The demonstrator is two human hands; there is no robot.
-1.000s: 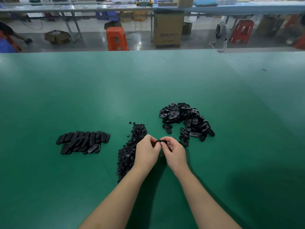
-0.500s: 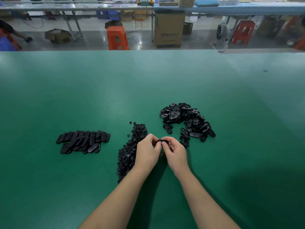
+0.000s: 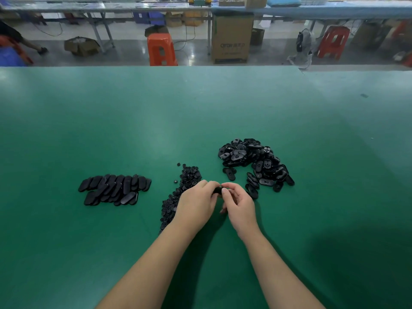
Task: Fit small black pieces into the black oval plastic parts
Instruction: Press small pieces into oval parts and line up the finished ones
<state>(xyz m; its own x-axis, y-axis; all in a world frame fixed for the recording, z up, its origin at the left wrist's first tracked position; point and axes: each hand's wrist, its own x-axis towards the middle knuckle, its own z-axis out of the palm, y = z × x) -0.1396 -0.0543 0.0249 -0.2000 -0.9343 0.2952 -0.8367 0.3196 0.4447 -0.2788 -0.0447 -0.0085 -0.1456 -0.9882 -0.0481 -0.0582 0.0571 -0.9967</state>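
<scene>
Both hands meet over the green table [image 3: 200,108], holding one black oval part [image 3: 217,190] between them. My left hand [image 3: 196,204] grips its left end with curled fingers; my right hand [image 3: 238,204] pinches its right end between thumb and forefinger. Most of the part is hidden by the fingers. A strip of small black pieces [image 3: 182,188] lies just left of my left hand. A loose heap of oval parts [image 3: 254,161] sits behind and to the right. A neat group of oval parts [image 3: 113,189] lies flat at the left.
Beyond the table's far edge are an orange stool [image 3: 160,50], a cardboard box [image 3: 231,39], a red stool [image 3: 332,41] and long workbenches. A person's leg shows at the far left [image 3: 26,44].
My hands stay in place with the oval part between them. My right fingers have shifted slightly on it, with the thumb and forefinger now more spread above its right end.
</scene>
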